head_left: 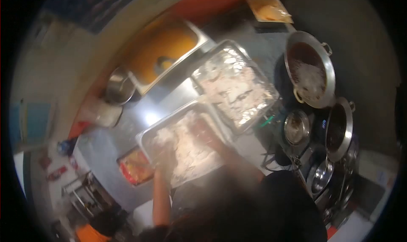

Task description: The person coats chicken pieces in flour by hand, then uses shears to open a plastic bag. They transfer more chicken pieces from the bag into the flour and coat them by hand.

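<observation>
Both hands are down in a rectangular metal tray point(146, 139) filled with pale, floury material and lumps coated in it. My left hand point(165, 152) is at the tray's left side, beside a whitish clump. My right hand point(204, 134) reaches into the upper right part of the flour point(186, 153). Motion blur and flour hide the fingers of both hands, so I cannot make out what they hold, if anything. Against the far right side of this tray stands a second tray point(235, 87) of white-coated pieces, with shiny clear film over it.
A deep pan of orange liquid point(171, 43) with a ladle stands at the back. At left are a steel pot point(120, 87) and a red tray of food point(135, 166). Large pans of dark, partly foaming liquid point(308, 74) line the right, near a strainer point(296, 126).
</observation>
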The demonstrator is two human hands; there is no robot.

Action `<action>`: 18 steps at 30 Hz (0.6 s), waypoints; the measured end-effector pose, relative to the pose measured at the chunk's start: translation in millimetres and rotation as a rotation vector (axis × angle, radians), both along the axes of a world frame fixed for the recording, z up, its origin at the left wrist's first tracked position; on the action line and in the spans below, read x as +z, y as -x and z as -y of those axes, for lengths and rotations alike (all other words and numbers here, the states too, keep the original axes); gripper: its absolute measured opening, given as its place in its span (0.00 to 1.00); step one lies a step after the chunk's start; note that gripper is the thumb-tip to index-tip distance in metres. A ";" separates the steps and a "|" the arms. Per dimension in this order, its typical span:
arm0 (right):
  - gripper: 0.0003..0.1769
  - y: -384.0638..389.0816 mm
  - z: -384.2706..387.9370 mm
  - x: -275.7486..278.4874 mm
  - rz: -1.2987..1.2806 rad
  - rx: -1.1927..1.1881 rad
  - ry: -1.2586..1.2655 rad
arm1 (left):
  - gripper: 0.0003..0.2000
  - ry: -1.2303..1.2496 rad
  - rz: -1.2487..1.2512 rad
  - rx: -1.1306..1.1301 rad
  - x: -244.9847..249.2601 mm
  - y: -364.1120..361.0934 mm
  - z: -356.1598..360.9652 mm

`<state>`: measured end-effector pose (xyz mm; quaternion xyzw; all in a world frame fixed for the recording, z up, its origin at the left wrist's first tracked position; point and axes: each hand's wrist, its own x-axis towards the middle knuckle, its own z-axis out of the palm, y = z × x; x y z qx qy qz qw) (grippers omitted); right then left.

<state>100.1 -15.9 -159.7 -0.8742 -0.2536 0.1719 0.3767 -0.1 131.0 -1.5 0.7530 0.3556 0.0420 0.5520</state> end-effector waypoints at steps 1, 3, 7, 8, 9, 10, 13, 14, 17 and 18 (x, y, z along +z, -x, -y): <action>0.20 -6.8 4.7 7.2 -0.039 -0.003 -0.099 | 0.15 -0.027 0.019 -0.022 -2.1 0.8 -1.5; 0.25 -25.3 5.1 76.6 -0.226 -0.030 -0.264 | 0.14 -0.078 0.052 -0.063 -8.2 4.1 -4.5; 0.26 -27.5 -3.7 162.6 -0.111 0.004 0.080 | 0.13 -0.094 0.088 -0.055 -11.0 13.6 -6.0; 0.26 -27.0 -2.7 174.9 -0.156 -0.006 0.096 | 0.13 -0.052 0.087 -0.011 3.2 13.5 -4.3; 0.25 -28.8 -3.3 187.5 -0.116 0.010 0.081 | 0.15 0.014 0.087 0.045 31.4 6.1 2.6; 0.24 -30.3 -3.5 198.9 -0.078 0.026 0.067 | 0.17 0.079 0.090 0.104 59.6 -1.3 9.6; 0.17 -15.1 8.0 136.7 -0.200 -0.009 -0.284 | 0.23 -0.168 -0.168 0.050 92.2 -0.4 11.8; 0.16 -21.6 5.1 144.4 -0.139 0.052 -0.376 | 0.15 -0.243 -0.068 -0.002 55.5 7.2 6.1; 0.13 -13.9 6.0 145.8 0.038 0.314 -0.454 | 0.11 -0.049 0.084 -0.040 35.7 12.5 9.2; 0.12 -22.3 5.7 174.2 0.033 0.435 -0.175 | 0.13 0.063 0.134 -0.038 38.8 10.5 11.6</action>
